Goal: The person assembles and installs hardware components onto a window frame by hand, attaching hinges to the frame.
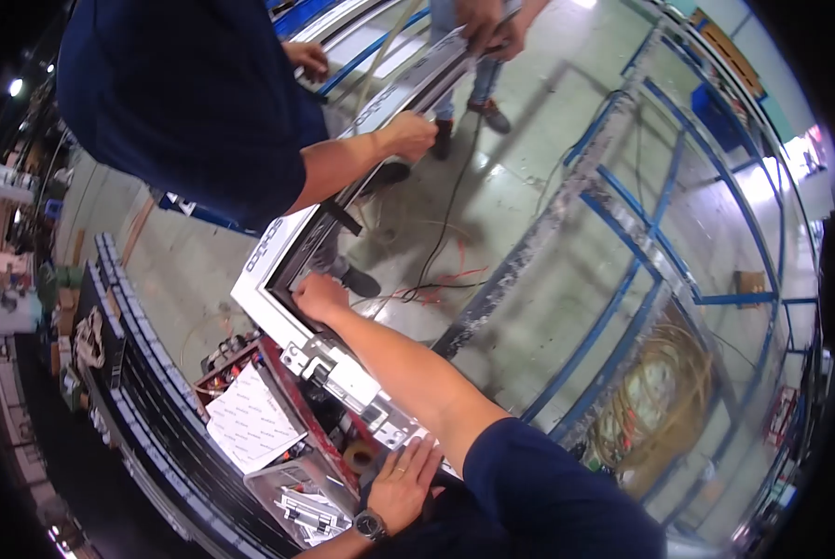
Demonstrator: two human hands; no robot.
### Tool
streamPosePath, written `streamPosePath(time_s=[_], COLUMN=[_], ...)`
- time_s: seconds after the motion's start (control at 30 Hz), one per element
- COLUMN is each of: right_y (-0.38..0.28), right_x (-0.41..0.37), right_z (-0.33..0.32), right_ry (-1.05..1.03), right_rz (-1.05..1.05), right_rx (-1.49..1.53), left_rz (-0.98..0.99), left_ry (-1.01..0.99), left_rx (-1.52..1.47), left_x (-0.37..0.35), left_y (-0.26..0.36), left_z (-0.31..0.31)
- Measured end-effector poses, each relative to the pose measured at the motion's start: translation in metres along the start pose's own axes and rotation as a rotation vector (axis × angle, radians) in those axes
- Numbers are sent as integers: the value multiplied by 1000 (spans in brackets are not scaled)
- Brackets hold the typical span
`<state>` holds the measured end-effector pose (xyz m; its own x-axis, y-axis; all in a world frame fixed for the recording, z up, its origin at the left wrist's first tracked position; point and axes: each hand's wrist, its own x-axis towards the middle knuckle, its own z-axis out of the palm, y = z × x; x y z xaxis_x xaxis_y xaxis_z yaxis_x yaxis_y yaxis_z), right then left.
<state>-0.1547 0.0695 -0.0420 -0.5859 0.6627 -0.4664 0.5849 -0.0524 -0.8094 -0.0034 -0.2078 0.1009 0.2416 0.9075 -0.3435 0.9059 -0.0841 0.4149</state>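
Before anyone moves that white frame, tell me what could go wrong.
1. Pinched fingers: your right grip is inside the corner of the white frame, its fingertips partly hidden, while a co-worker's grip is farther along. A shift there might catch you.

2. Slipping: your left grip appears to lie flat near the close end, so it may not check a sudden slide.

3. Tripping: a black cable runs across the floor near people's feet.

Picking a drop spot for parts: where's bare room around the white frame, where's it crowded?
Bare floor between the co-worker's shoe and the scuffed beam. Crowded: beside the white frame, near the left hand, where a red-edged crate, white sheet and clear bin of metal fittings sit close together.
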Motion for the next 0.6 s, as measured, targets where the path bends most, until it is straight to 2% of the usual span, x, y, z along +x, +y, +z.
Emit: streamPosePath(time_s=[0.23, 0.33, 0.4, 0.47, 0.57, 0.6], right_y=[51, 74, 101, 125, 171, 188], right_x=[-54, -97, -128, -191, -269, -289], right_z=[-24, -39, -46, -64, -74, -73], right_ry=[-96, -34, 31, 221, 291, 307], right_rz=[-100, -183, -352, -574, -488, -464], right_rx=[-201, -385, -496, -518, -487, -467], left_rz=[50, 100, 112, 139, 149, 200], left_ry=[64, 27, 38, 84, 33, 80], left_rx=[44, 126, 109, 114, 146, 170], left_x=[-2, -3, -4, -1, 5, 8], left_y=[3, 3, 1, 2, 6, 7], left_z=[-2, -3, 0, -3, -18, -20])
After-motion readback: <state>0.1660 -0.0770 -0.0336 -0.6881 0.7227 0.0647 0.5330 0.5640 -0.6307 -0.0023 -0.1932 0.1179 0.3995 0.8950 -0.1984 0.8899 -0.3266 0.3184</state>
